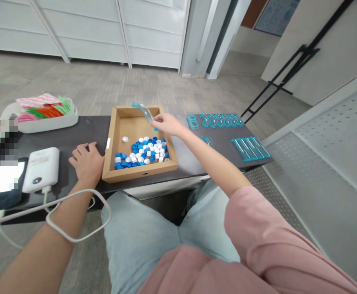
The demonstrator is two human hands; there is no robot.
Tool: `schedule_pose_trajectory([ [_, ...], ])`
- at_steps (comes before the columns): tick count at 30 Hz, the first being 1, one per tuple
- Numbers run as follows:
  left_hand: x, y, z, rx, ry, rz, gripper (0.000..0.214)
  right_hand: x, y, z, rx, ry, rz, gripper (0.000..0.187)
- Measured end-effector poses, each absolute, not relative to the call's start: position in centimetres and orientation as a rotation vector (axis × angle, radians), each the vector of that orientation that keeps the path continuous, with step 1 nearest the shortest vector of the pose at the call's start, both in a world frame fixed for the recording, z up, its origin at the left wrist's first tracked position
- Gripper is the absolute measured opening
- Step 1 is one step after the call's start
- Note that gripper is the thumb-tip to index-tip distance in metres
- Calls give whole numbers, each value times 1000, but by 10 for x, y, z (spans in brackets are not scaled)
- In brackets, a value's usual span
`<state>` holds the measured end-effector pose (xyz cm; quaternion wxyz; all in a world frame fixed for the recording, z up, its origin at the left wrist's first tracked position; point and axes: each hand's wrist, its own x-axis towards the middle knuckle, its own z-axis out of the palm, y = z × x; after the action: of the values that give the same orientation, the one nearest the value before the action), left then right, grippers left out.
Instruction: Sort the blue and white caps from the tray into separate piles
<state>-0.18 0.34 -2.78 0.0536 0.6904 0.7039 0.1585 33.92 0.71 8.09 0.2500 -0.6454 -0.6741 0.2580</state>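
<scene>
My right hand [166,123] pinches a curved, clear plastic piece with teal ends [146,112] above the far right part of a cardboard box [141,175]. In the box lie many small blue and white hexagonal pieces [144,151], mostly heaped toward the near right; one white piece [125,139] sits apart from them. My left hand [88,161] rests on the dark table, fingers spread, close against the box's left side. Right of the box is another curved clear teal piece [208,141], partly hidden by my right forearm.
Several curved clear teal pieces [222,120] stand in a row at the back right, near straight teal-ended pieces [251,148]. At the left are a white power bank [42,169], a white basket of colourful items [49,124] and a white cable [74,239] crossing my left forearm.
</scene>
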Motion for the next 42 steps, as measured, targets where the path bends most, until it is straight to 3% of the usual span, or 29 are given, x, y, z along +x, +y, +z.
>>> schedule_pose_trajectory([
  [7,-8,12,-39,2123,2141,545,59,517,-154,64,-1908,-1205,469,49],
  [12,-9,16,-39,2073,2140,549,69,565,-223,19,-2135,-1039,387,46],
  [18,-9,18,-38,2068,2178,533,68,565,-229,-19,-2351,-1145,217,44],
  [23,-9,17,-38,2085,2179,535,72,568,-229,-37,-2259,-1220,173,56],
  [34,-6,13,-26,2067,2157,475,92,562,-241,-49,-2036,-1306,204,65],
  [38,-5,12,-26,2047,2165,496,97,539,-245,-38,-2018,-1580,10,58],
  [42,-13,18,-34,2039,2152,529,103,517,-250,-29,-2132,-1840,44,46],
])
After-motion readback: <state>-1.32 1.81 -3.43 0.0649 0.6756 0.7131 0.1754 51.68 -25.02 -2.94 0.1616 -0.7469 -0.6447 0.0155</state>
